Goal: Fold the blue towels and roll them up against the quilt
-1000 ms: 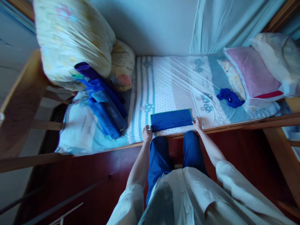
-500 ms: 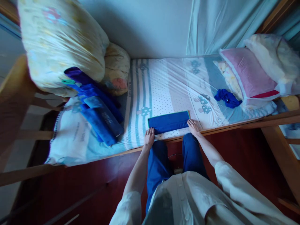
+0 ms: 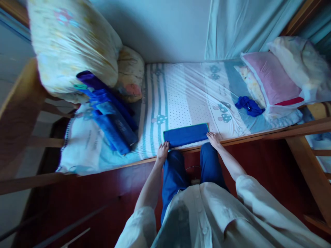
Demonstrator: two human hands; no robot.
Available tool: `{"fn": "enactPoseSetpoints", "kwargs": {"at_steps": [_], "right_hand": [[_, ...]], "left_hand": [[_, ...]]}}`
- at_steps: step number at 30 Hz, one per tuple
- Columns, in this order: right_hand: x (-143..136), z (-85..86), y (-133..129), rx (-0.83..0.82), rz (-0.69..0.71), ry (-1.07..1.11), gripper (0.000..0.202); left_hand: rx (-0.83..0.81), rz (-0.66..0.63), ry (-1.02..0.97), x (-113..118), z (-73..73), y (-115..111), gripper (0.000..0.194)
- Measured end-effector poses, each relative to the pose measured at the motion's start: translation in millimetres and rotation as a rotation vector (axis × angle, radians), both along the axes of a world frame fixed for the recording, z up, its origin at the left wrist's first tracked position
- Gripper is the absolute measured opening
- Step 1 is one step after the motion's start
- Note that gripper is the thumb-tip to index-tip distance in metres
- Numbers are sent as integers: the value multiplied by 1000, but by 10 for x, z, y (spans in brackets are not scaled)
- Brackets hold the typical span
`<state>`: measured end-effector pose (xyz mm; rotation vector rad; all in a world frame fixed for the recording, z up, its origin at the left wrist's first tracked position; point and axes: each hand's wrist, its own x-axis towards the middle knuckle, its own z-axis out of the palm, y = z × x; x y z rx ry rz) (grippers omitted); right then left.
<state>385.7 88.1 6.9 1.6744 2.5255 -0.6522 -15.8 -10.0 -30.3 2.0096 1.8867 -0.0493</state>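
Observation:
A flat, dark blue folded cloth [image 3: 186, 134] with a green edge along its far side lies on the front part of the bed. My left hand [image 3: 163, 151] grips its near left corner, fingers bent over the end. At the opposite end, my right hand [image 3: 213, 138] has its fingers on the right edge, thumb side hidden. Both forearms reach forward from my lap. To the left rests a pile of blue folded fabric pieces [image 3: 111, 117], and a crumpled blue cloth [image 3: 249, 106] sits on the right.
The patterned bedsheet [image 3: 176, 89] covers the mattress, edged by a wooden bed rail [image 3: 271, 135]. A large floral bundle [image 3: 74, 44] and a smaller pillow [image 3: 130, 74] stand at the left. A pink pillow [image 3: 275, 77] lies at the right, and a pale curtain [image 3: 238, 27] hangs behind.
My left hand has shifted slightly toward me and left at the cloth's corner. The right hand stays at its edge. The view has tilted a little.

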Motion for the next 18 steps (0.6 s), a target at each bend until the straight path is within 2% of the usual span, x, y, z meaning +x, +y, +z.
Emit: {"fn": "enactPoseSetpoints", "kwargs": {"at_steps": [4, 9, 13, 15, 18], "right_hand": [[58, 93, -109, -11, -23, 50, 42], [74, 113, -143, -56, -117, 26, 41], [83, 63, -56, -76, -195, 84, 42], [89, 27, 14, -74, -232, 165, 42], [99, -34, 117, -102, -319, 263, 31]], "left_hand": [[-30, 3, -13, 17, 117, -140, 57], [-56, 81, -69, 49, 215, -146, 57], [-60, 253, -168, 30, 270, -67, 59], [-60, 341, -241, 6, 289, -18, 54], [-48, 509, -337, -40, 295, 49, 41]]}}
